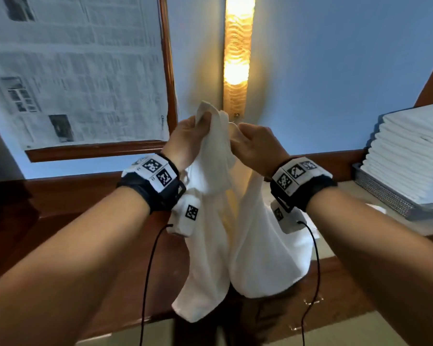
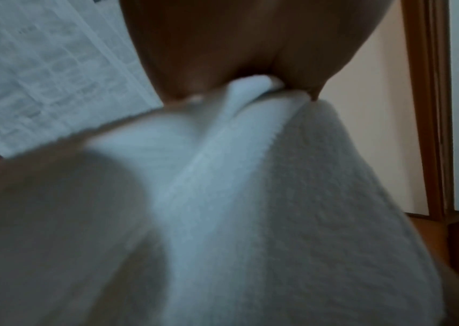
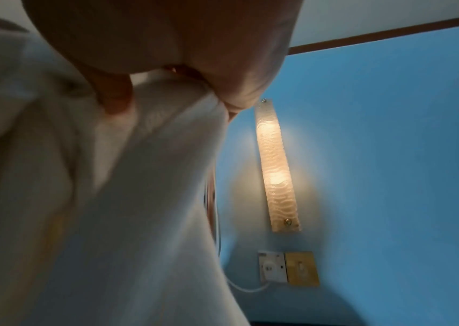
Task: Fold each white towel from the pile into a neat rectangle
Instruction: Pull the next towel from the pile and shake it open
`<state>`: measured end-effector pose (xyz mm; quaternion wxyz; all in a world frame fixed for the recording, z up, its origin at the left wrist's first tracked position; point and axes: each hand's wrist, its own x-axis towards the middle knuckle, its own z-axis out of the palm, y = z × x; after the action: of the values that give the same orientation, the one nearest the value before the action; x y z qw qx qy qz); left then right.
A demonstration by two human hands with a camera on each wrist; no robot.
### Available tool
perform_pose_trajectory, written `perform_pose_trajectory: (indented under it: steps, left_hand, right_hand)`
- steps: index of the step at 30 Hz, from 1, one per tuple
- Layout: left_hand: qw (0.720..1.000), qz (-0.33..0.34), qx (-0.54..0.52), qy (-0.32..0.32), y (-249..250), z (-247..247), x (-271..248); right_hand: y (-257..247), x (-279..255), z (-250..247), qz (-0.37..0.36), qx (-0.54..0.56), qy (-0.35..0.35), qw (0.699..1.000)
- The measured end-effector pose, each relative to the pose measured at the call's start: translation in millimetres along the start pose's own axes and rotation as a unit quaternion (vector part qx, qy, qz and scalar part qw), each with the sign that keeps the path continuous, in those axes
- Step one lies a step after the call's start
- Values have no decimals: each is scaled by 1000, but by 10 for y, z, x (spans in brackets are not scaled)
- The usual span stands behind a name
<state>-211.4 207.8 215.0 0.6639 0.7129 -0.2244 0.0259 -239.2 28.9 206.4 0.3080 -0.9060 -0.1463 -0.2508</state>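
- The white towel [image 1: 210, 221] hangs in the air in front of the wall lamp [image 1: 238, 56], bunched at the top and falling in two loose lobes toward the wooden tabletop [image 1: 115, 258].
- The left hand [image 1: 188, 141] has its fingers [image 2: 194, 72] curled round a gathered corner of the towel, just left of the lamp's lower end.
- The right hand [image 1: 258, 143] pinches another part of the top edge, its fingers [image 3: 116, 97] clamped on cloth, just right of the lamp's lower end; the two hands are close together.
- A stack of folded towels [image 1: 408, 151] sits in a tray [image 1: 385, 196] well to the right of the lamp.
- Judgement: the step in hand looks like finding corners, and the fold itself is not yet begun.
- Risk: both grips hold bunched cloth rather than clean corners, so spreading the hands could give a twisted, lopsided sheet.
- Risk: a thin pinch may slip and the towel would drop.
- Risk: the dangling wrist cables [image 1: 148, 270] hang beside the lobes and could snag the cloth.
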Motion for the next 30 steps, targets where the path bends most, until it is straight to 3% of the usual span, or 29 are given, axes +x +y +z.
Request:
perform_pose_trajectory:
  steps: [2, 4, 8, 11, 14, 16, 19, 22, 24, 26, 30]
  left_hand:
    - [999, 7, 36, 12, 77, -225, -193]
    - [998, 14, 60, 22, 123, -445, -396]
    - [994, 15, 80, 69, 236, -920, -811]
    - [978, 19, 179, 107, 303, -1287, -1147]
    - [972, -4, 217, 94, 296, -1553, -1414]
    - [980, -45, 164, 99, 205, -1640, -1543]
    - [987, -73, 139, 38, 49, -1604, -1762]
    - [993, -64, 95, 11, -48, -1477, -1948]
    - [997, -60, 37, 3, -78, -1403, -2022]
    - [998, -49, 15, 21, -95, -1416, -2029]
    - [993, -21, 82, 83, 78, -1578, -2029]
  right_hand:
    - [-162, -210, 224, -44, -46, 9, 998]
    - [-250, -430, 453, -43, -70, 7, 997]
    - [-180, -947, 814, 88, -40, -19, 995]
    - [-30, -1331, 982, 201, -68, -76, 974]
    - [-146, -1449, 1074, 247, -7, -40, 968]
    - [-444, -1327, 1111, 213, 45, -16, 976]
    - [-1058, -1094, 1096, 148, 107, -32, 983]
    - [-1560, -895, 1074, 56, 81, -33, 995]
    - [-1768, -796, 1059, 34, 59, -26, 997]
    - [-1867, -761, 1058, 16, 40, -19, 999]
    - [-1842, -966, 1080, -5, 48, -61, 997]
